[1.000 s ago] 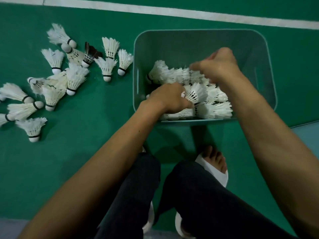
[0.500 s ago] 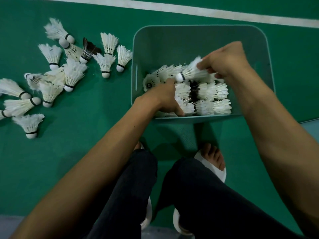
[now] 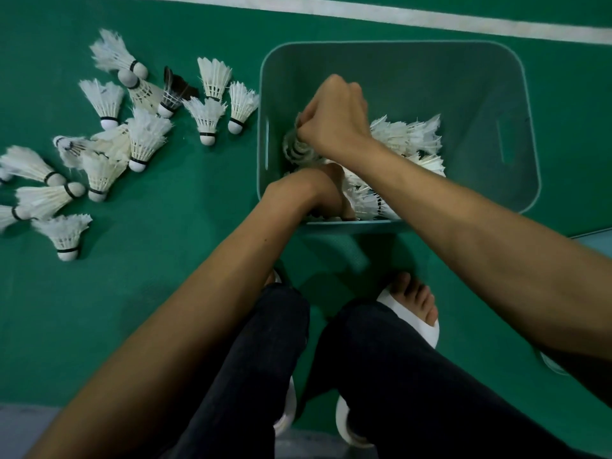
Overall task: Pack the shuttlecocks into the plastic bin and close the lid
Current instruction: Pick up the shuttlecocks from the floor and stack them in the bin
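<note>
On green floor (image 3: 198, 260), pinches shuttlecock (image 3: 294, 149) into part-filled bin (image 3: 496, 94) with right hand (image 3: 334, 117), grip of left hand (image 3: 318, 190) hidden, leaves many loose shuttlecocks (image 3: 142, 140) outside.

Green court floor (image 3: 165, 309), white line (image 3: 397, 14) painted across the top. Dark trousers (image 3: 397, 392) bottom centre, knees bent; white sandal (image 3: 427, 332) on the right foot, bare toes (image 3: 417, 296) showing. Grey strip (image 3: 26, 425) along the bottom-left edge.
</note>
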Demonstrator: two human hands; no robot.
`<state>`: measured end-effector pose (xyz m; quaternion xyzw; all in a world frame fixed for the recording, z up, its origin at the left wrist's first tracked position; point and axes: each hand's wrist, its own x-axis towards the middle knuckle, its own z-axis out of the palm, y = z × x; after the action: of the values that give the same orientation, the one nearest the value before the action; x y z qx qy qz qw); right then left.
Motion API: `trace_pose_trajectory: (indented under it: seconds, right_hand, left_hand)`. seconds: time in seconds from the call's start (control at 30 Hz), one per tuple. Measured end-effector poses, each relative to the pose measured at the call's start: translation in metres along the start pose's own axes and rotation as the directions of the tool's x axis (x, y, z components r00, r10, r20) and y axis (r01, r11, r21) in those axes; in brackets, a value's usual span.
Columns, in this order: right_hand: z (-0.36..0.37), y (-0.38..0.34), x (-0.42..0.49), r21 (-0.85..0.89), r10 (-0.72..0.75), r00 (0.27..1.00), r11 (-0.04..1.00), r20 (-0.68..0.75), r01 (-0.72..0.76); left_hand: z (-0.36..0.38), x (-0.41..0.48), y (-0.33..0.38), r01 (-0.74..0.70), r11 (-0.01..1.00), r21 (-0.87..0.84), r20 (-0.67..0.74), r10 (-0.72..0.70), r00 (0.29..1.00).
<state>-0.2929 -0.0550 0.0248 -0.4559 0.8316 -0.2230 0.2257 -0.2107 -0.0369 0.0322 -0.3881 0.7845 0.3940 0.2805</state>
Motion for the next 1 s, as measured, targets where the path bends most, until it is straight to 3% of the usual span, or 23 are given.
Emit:
trace_pose_trajectory:
  seconds: [0.07, 0.23, 0.37, 0.43, 0.5, 0.57, 0.63, 0.7, 0.73, 0.83, 1.0]
  right_hand:
    - [0.008, -0.005, 0.001, -0.037, -0.023, 1.0, 0.999, 0.015, 0.023]
    - [0.017, -0.005, 0.005, -0.03, 0.089, 0.989, 0.996, 0.12, -0.085]
    - [0.015, -0.003, 0.009, -0.194, 0.002, 0.995, 0.981, 0.096, 0.017]
    - [0.015, 0.002, 0.013, -0.141, 0.042, 0.996, 0.989, 0.073, -0.031]
    - [0.012, 0.009, 0.019, 0.037, 0.17, 0.984, 0.984, 0.049, -0.172]
    - [0.004, 0.016, 0.026, 0.271, 0.333, 0.942, 0.903, 0.05, -0.333]
    - [-0.007, 0.023, 0.032, 0.525, 0.451, 0.872, 0.703, 0.193, -0.48]
    - [-0.014, 0.031, 0.038, 0.613, 0.447, 0.797, 0.513, 0.407, -0.601]
    - [-0.015, 0.035, 0.041, 0.604, 0.433, 0.772, 0.482, 0.465, -0.635]
    - [-0.013, 0.039, 0.043, 0.552, 0.449, 0.785, 0.558, 0.428, -0.62]
    - [-0.016, 0.038, 0.039, 0.394, 0.429, 0.901, 0.82, 0.059, -0.416]
  left_hand:
    - [0.0, 0.0, -0.002, 0.014, 1.0, -0.009, -0.005, -0.014, 1.0]
    - [0.002, 0.0, -0.002, 0.048, 0.998, -0.035, -0.001, -0.048, 0.999]
    - [0.002, 0.001, 0.0, 0.002, 0.999, -0.054, -0.018, -0.003, 1.0]
    - [0.002, 0.002, -0.002, -0.026, 0.998, -0.057, -0.064, 0.022, 0.998]
    - [0.001, 0.002, -0.004, -0.027, 0.997, -0.075, -0.114, 0.018, 0.993]
    - [0.0, 0.003, -0.005, -0.018, 0.997, -0.081, -0.14, 0.007, 0.99]
    - [-0.001, 0.005, -0.007, -0.027, 0.997, -0.071, -0.176, 0.015, 0.984]
    - [0.0, 0.008, -0.006, -0.046, 0.997, -0.066, -0.232, 0.03, 0.972]
    - [0.0, 0.008, -0.005, -0.051, 0.996, -0.069, -0.27, 0.031, 0.962]
    - [-0.001, 0.008, -0.002, -0.067, 0.995, -0.08, -0.387, 0.031, 0.921]
    - [-0.005, 0.008, -0.005, -0.051, 0.99, -0.131, -0.391, -0.005, 0.92]
